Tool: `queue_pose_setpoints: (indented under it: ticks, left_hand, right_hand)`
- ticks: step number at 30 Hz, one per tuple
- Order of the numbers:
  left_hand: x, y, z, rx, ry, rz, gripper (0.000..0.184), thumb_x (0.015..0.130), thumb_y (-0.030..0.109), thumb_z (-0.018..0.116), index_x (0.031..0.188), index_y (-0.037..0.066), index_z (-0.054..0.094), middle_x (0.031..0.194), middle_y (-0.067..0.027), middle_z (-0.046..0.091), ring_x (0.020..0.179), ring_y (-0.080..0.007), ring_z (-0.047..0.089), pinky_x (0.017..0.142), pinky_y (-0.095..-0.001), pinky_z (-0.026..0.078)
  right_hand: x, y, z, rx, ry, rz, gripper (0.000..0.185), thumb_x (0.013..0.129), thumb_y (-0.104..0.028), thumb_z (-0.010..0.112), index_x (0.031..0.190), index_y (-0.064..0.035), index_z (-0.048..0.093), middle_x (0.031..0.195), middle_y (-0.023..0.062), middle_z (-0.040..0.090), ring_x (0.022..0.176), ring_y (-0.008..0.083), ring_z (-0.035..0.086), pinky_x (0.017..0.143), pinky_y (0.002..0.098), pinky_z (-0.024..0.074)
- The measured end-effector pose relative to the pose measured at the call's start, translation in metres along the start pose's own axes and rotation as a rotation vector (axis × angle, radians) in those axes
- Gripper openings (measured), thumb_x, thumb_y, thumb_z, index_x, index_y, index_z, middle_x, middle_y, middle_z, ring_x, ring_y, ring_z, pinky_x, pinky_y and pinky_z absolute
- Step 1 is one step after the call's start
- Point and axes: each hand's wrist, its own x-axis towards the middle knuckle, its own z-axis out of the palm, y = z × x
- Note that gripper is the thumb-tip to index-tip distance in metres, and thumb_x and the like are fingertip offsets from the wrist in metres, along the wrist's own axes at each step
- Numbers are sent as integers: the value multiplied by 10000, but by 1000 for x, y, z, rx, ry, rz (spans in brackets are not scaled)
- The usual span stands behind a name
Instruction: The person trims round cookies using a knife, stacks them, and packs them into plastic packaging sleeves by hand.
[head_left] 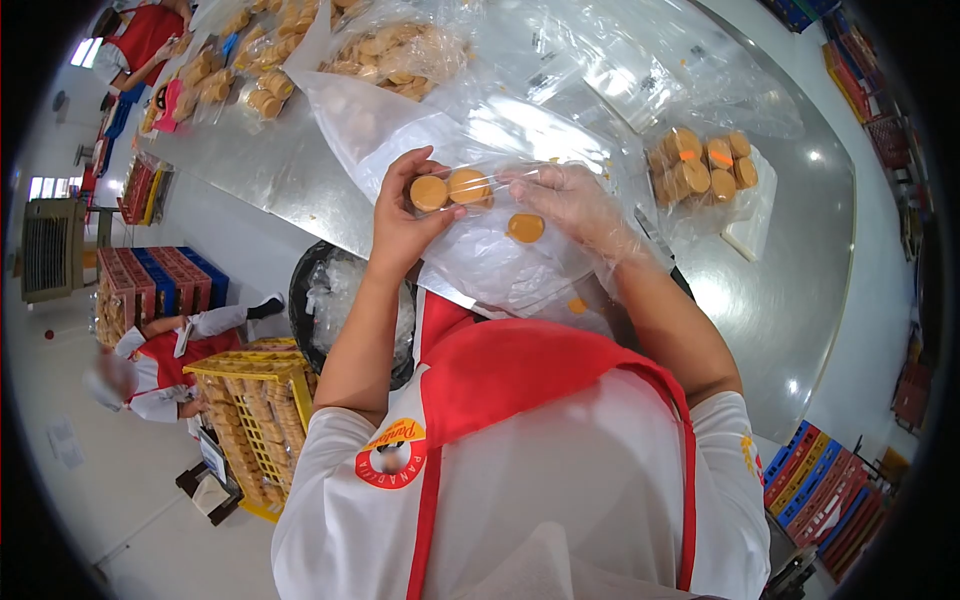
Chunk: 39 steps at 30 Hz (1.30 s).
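My left hand [408, 212] is curled around round golden-brown cookies [429, 193], their flat faces toward me. Another round cookie [469, 185] sits beside them, against my left fingers. Clear film of a plastic bag [612, 246] stretches from the cookies across my right hand [570, 205] and wrist. The fingers of my right hand are pinched on that bag, partly blurred by the film. Below, between the hands, a cookie with a darker top [525, 228] lies on white plastic sheeting [490, 262].
Bagged cookies [700, 165] rest on the metal table [780, 300] at right. A large heap of cookies [395, 55] and several packs lie at the far side. A black-lined bin [310, 330] and yellow crate [250, 400] stand at left. Two people in red aprons are nearby.
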Motion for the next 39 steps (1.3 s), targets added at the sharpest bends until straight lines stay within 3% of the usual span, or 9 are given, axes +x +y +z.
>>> queue_pose_setpoints:
  ticks: [3, 10, 19, 25, 28, 31, 37, 39]
  left_hand:
    - [0, 2, 1, 4, -27, 3, 844, 654, -95, 838, 1394, 69, 469, 1150, -85, 619, 1118, -187, 598, 991, -329, 494]
    - [7, 5, 1, 11, -46, 0, 885, 634, -66, 853, 1408, 85, 451, 1154, -93, 633, 1124, -202, 602, 996, -338, 481]
    - [9, 0, -9, 250, -20, 108, 957, 591, -22, 887, 1429, 67, 433, 1296, -116, 572, 1214, -231, 551, 1057, -377, 431]
    - [-25, -2, -19, 32, 319, 119, 727, 722, -30, 817, 1356, 54, 470, 1282, -111, 558, 1180, -216, 555, 1019, -354, 446]
    - [-60, 1, -23, -130, 504, 81, 569, 802, -65, 729, 1302, 50, 484, 1224, -98, 556, 1106, -188, 563, 974, -337, 463]
    - [-96, 1, -22, -193, 553, 27, 429, 853, -66, 672, 1236, 43, 511, 1118, -76, 571, 1010, -157, 567, 924, -310, 473]
    - [-148, -27, -27, -135, 239, -422, 302, 821, -98, 566, 1100, 16, 587, 979, -56, 611, 887, -156, 600, 811, -284, 498]
    - [-156, -48, -28, 101, 125, -456, 263, 786, -102, 549, 1020, 0, 614, 986, -65, 615, 891, -158, 615, 789, -278, 506]
  right_hand:
    - [5, 4, 1, 93, -66, 26, 389, 913, -312, 698, 1154, -9, 734, 1011, 79, 741, 913, 123, 633, 860, 286, 505]
    - [12, -4, -2, 51, -119, 38, 413, 924, -336, 690, 1197, -27, 722, 1045, 98, 739, 946, 133, 635, 897, 286, 497]
    - [14, 0, -8, 52, -77, 8, 412, 924, -337, 681, 1190, -24, 722, 1118, 126, 728, 1019, 177, 646, 933, 310, 496]
    - [12, 12, -12, 76, -9, 37, 456, 909, -365, 678, 1192, -9, 714, 1130, 134, 726, 1030, 198, 647, 939, 318, 491]
    - [7, 15, -13, 69, 49, 37, 478, 904, -379, 678, 1190, 4, 709, 1120, 140, 722, 1021, 193, 643, 927, 323, 492]
    - [-4, 4, -11, 45, 131, 102, 491, 905, -386, 676, 1187, 16, 702, 1110, 143, 718, 1020, 185, 639, 925, 325, 486]
    - [-15, 1, -11, 21, 358, 109, 477, 933, -387, 644, 1187, 14, 680, 1092, 140, 708, 1003, 190, 642, 939, 338, 470]
    - [-17, 16, -18, -69, 438, 34, 464, 950, -387, 623, 1194, 5, 672, 1089, 139, 704, 996, 201, 648, 941, 339, 469]
